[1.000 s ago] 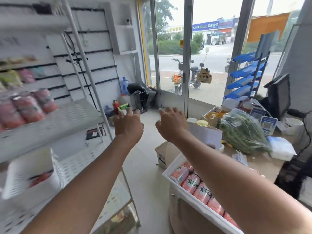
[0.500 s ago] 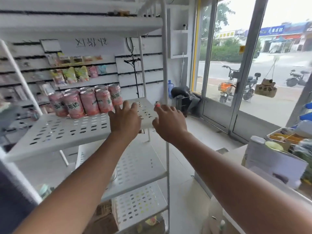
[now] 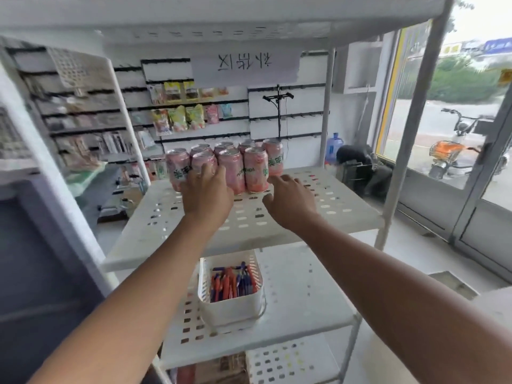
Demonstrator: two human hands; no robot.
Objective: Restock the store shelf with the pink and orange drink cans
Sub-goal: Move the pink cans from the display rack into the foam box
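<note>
Left grip (image 3: 206, 194): fingers extended, tips laid against the near-left drink cans (image 3: 235, 169), nothing clasped. Right grip (image 3: 291, 202): fingers spread and loose, empty, just right of the left one, above the shelf (image 3: 318, 214) before the front row. The pink and orange cans stand upright, clustered at the shelf's far centre. Below, a white basket (image 3: 230, 309) of coloured items sits on the lower shelf (image 3: 304, 286).
</note>
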